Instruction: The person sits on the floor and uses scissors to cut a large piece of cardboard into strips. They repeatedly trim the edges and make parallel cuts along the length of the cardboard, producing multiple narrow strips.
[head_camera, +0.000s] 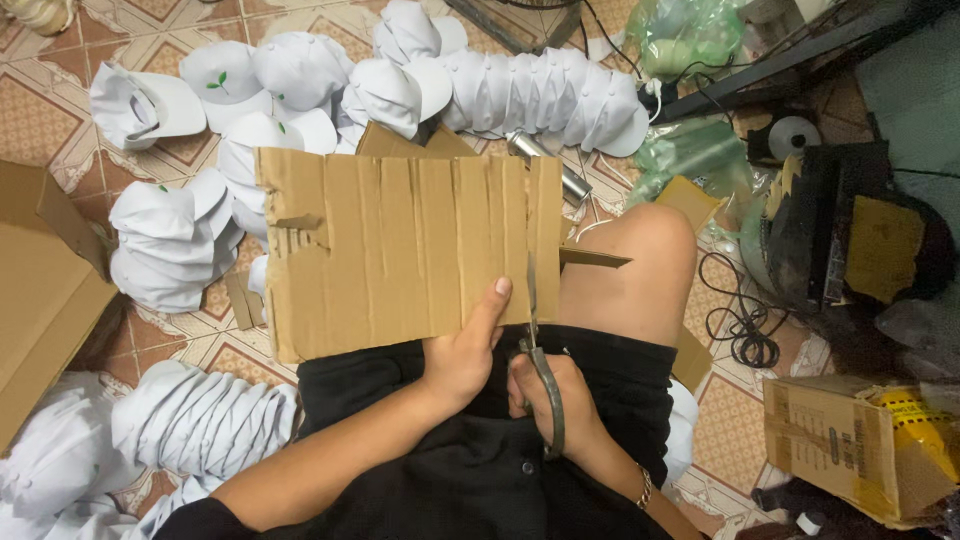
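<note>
My left hand (462, 352) grips the lower edge of a large brown cardboard sheet (400, 245), thumb pressed on its front face. The sheet is held flat over my lap and shows several parallel slits running down from its far edge. My right hand (552, 398) holds dark metal scissors (538, 340). Their blades point away from me and run up into the cardboard near its right edge. A narrow cardboard strip (592, 258) sticks out to the right of the blades, over my bare knee.
Stacks of white caps (540, 90) lie on the patterned tile floor ahead and at the left (170, 240). A cardboard box flap (40, 290) is at the far left. A printed carton (850, 445), black cables (745, 335) and a dark machine (850, 240) crowd the right.
</note>
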